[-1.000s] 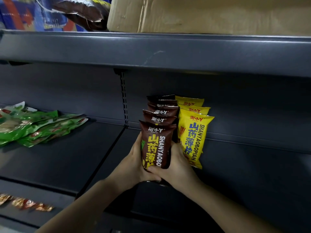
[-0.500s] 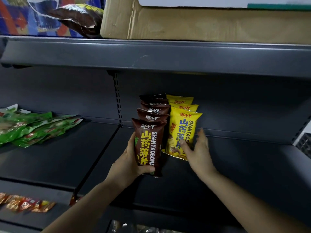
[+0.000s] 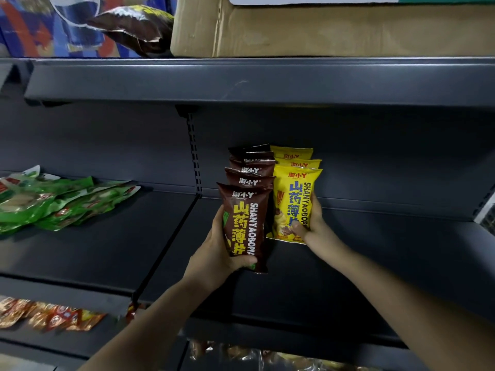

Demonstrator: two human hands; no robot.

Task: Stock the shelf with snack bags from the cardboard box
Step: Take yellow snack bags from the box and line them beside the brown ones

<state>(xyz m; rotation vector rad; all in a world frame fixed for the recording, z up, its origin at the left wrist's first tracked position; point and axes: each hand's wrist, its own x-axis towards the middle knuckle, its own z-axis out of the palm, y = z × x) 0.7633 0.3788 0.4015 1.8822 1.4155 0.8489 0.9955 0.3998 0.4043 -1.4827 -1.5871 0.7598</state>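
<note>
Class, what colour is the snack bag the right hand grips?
A yellow snack bag; head view.

A: How's the light?
B: Dim, coming from above; the upper shelf (image 3: pixel 241 81) shades the bay beneath it.
A: Sharpness?
B: Print on the brown bag (image 3: pixel 245 223) and yellow bag (image 3: pixel 294 199) is crisp; green packets (image 3: pixel 53 202) at nine o'clock blur, and shelf lines bow outward.

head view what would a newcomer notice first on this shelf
The left hand grips the front brown bag and the right hand holds the front yellow bag, two upright rows side by side at centre. Green packets lie at far left; a cardboard box sits above.
</note>
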